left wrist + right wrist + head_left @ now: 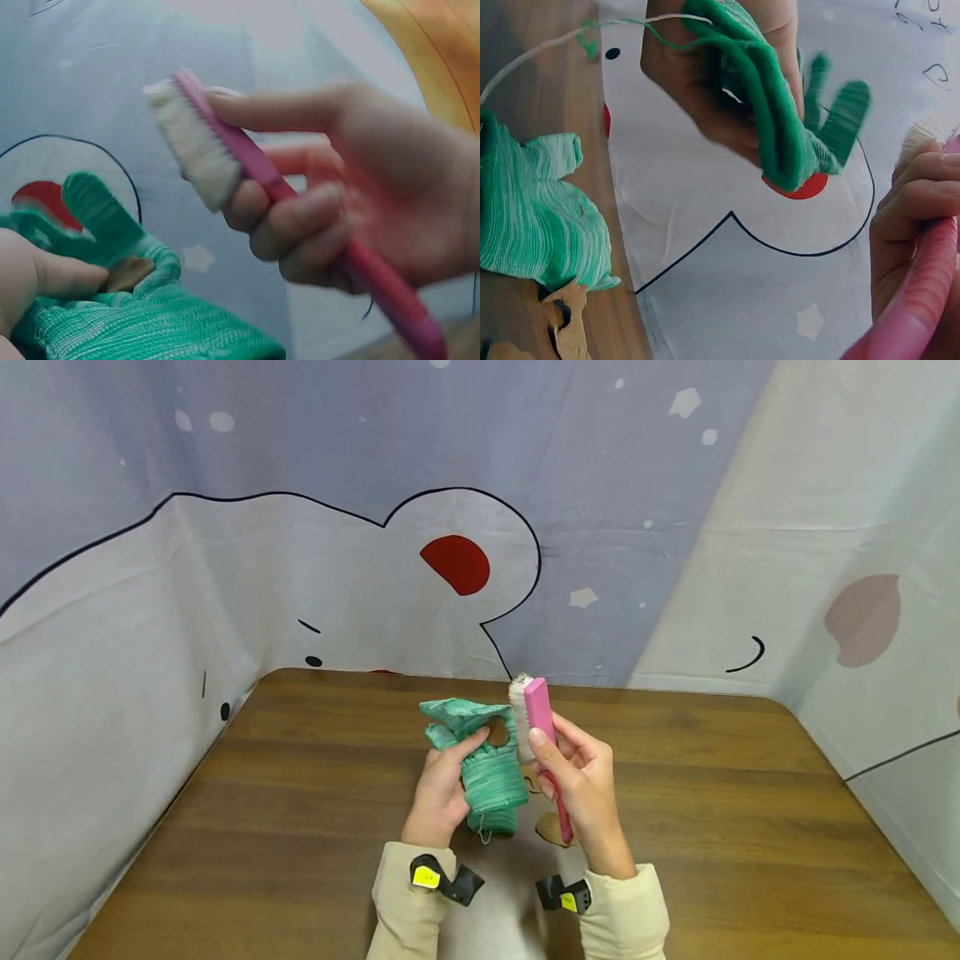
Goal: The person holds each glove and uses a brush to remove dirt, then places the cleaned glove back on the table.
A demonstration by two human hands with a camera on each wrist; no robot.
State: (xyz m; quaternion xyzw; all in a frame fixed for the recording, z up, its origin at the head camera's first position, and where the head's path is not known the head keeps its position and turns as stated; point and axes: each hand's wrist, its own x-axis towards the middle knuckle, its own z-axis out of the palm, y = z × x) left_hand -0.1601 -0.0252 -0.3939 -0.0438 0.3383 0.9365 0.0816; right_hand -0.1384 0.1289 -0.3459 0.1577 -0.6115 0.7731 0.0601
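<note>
My left hand (438, 797) grips a green knit glove (495, 777) above the table, and its thumb presses a small brown piece (129, 274) against the glove. A pink-handled brush (537, 702) with pale bristles is in my right hand (588, 785), fingers wrapped round the handle. In the head view its bristles face the glove and stand close to its right side; the left wrist view shows a gap between them. A second green glove (540, 217) lies on the table below, partly hidden in the head view by the held one.
Brown flat scraps (553, 828) lie on the wooden table (300, 793) under my right hand, one with a hole cut through it. A pale thread (547, 52) shows near the gloves. A printed curtain (337, 577) stands behind the table and along its sides.
</note>
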